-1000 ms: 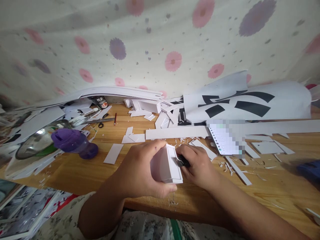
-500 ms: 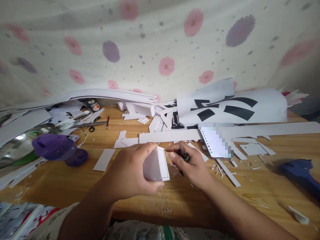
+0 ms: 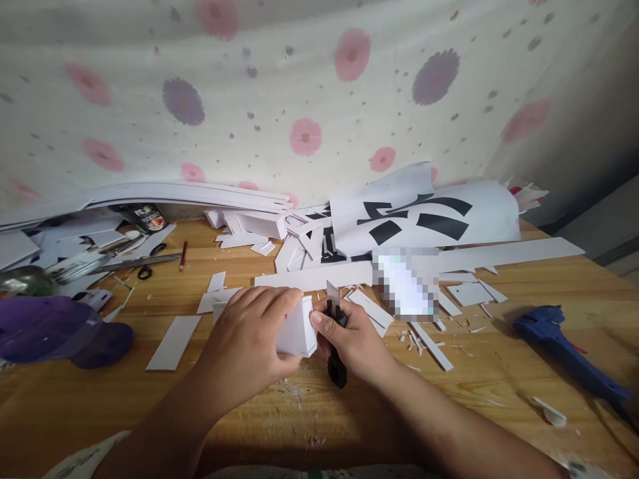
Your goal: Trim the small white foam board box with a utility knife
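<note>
A small white foam-board box (image 3: 294, 331) is gripped in my left hand (image 3: 252, 332), with fingers over its top and the thumb underneath. Its narrow end faces right, and my palm hides much of the rest. My right hand (image 3: 352, 336) is closed around a black utility knife (image 3: 337, 369). The knife's blade (image 3: 333, 294) points up and away, standing clear of the box. My right thumb rests at the box's right edge. Below both hands, thin white shavings lie on the wooden table (image 3: 259, 416).
A blue glue gun (image 3: 564, 352) lies at the right, near a small white spoon (image 3: 549, 411). A purple bottle (image 3: 64, 331) is at the left. Scissors (image 3: 144, 271), a red pencil (image 3: 184, 255), foam-board strips (image 3: 314, 275) and a phone-like screen (image 3: 407, 286) lie farther back.
My view has shifted, moving the scene left. My right hand has come to the box's end and turned, so the knife blade now shows upright. My left hand still holds the box.
</note>
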Demonstrator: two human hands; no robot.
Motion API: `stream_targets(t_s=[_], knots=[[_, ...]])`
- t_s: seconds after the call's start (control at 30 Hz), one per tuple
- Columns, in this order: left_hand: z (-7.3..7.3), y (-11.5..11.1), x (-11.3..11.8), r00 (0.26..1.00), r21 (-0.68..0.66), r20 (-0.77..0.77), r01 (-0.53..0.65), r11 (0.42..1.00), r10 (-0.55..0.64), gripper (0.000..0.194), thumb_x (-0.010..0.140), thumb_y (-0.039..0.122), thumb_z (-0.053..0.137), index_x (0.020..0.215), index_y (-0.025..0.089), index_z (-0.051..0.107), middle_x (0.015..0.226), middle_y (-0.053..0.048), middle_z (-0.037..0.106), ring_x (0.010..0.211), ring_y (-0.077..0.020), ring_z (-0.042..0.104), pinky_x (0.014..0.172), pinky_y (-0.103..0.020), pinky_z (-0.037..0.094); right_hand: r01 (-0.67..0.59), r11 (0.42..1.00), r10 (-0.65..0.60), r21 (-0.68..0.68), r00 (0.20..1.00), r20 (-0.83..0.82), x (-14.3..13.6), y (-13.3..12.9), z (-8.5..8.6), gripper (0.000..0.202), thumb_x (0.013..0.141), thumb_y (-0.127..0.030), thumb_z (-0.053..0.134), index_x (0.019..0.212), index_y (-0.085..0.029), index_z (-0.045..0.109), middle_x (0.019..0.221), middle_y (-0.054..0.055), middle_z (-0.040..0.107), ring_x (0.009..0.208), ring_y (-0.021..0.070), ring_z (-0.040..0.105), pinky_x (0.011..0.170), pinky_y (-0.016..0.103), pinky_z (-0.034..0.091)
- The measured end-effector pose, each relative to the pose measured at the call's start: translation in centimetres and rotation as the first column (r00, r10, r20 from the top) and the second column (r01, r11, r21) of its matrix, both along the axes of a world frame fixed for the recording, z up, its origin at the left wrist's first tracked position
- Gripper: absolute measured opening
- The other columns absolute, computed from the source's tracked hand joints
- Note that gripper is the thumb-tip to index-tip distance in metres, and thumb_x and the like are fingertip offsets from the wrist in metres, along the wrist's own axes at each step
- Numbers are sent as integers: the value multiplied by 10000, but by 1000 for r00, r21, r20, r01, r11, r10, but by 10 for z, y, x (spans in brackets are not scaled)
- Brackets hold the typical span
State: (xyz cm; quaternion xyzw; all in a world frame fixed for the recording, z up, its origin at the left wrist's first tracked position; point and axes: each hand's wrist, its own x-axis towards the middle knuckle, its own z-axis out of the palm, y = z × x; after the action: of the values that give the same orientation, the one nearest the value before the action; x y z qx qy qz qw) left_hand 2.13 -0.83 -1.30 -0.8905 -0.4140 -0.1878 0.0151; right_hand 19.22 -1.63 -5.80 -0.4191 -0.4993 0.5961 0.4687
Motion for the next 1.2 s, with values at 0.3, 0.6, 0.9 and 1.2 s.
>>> stream_targets(t_s=[0.3, 0.6, 0.9, 1.2], knots=[[-4, 0, -1, 999, 23, -33, 3, 1000, -2, 696, 666, 129, 552, 1341, 194, 395, 1086, -91, 619, 1009, -288, 551, 948, -493, 403, 32, 999, -32, -19, 999, 5, -1, 0, -1, 383, 756, -559, 627, 724, -198, 503, 466, -73, 468, 409, 86, 419, 436, 234, 331], [0, -2, -12, 997, -98, -71, 30, 995, -37, 758, 689, 237, 661, 1385, 252, 364, 1165, -77, 626, 1035, -286, 568, 913, -442, 429, -32, 999, 32, 5, 999, -17, 1, 0, 1, 456, 750, -556, 640, 1004, -181, 588, 593, -66, 512, 438, 84, 480, 455, 245, 389], [-1, 2, -27, 993, -328, -78, 62, 943, -93, 893, 698, 427, 737, 1454, 341, 268, 1414, -40, 510, 1259, -277, 498, 1013, -407, 430, -84, 995, 82, -48, 996, -46, -2, 0, 0, 454, 688, -605, 670, 825, -189, 551, 530, -83, 481, 407, 77, 457, 434, 229, 370], [3, 0, -29, 989, -171, 138, 71, 983, -48, 378, 836, 322, 615, 1206, 272, 559, 1165, -48, 674, 1051, -229, 629, 871, -364, 522, 33, 991, -41, -128, 998, -56, -1, 4, -1, 396, 711, -555, 664, 690, -187, 519, 542, -38, 582, 390, 71, 445, 394, 213, 333]])
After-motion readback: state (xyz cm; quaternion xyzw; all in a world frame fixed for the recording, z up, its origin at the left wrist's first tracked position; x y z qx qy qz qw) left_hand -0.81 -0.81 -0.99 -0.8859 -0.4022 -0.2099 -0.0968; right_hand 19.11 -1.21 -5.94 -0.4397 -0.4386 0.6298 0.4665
